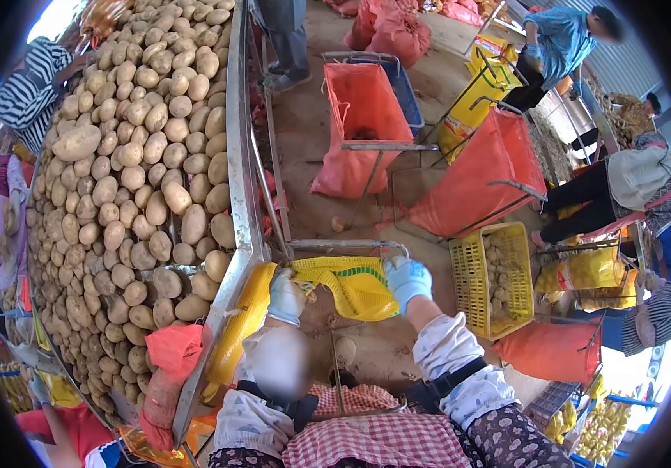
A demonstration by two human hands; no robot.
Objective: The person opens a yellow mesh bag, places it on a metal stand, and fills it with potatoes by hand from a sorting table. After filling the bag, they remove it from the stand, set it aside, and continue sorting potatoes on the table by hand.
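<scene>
A yellow woven sack (351, 288) with a green stripe stretches between my two gloved hands, just below a metal frame bar (348, 243). My left hand (286, 298) is closed on the sack's left edge, beside the sorting table's metal rim. My right hand (408, 281) is closed round the sack's right edge, near the end of the bar. The fingertips of both hands are partly hidden by gloves and sack. Another yellow sack (243, 324) hangs along the table rim to the left. Potatoes (136, 183) cover the table in a thick layer.
Red sacks (366, 105) hang open on metal stands ahead. A yellow crate (460, 288) holding potatoes stands to the right, by a tilted red sack (546, 351). A metal rim (240, 171) edges the table. Several people work on both sides.
</scene>
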